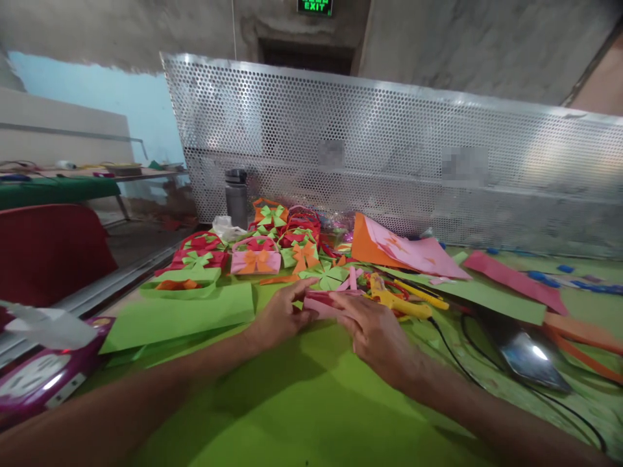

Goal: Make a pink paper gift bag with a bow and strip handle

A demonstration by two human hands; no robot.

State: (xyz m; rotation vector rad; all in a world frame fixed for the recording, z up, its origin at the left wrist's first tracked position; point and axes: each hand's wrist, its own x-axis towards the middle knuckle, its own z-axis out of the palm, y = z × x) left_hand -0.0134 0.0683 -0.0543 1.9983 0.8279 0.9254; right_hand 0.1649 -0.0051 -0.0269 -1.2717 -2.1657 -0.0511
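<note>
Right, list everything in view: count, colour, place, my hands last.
Pink piece: one, pink, between the hands
Paper bags: several, red, pink, green, orange, beyond the hands
Green sheets: count unclear, green, left
Glue gun: one, yellow, right of the hands
Phone: one, dark, right
Pink sheet: at least one, pink, back right
Bottle: one, grey, back left
Purple device: one, purple, left edge
Chair: one, red, far left
Panel: one, silver, behind the table
Exit sign: one, green, top
Small scraps: uncounted, mixed
Hands: two; left and right at the pink piece
</note>
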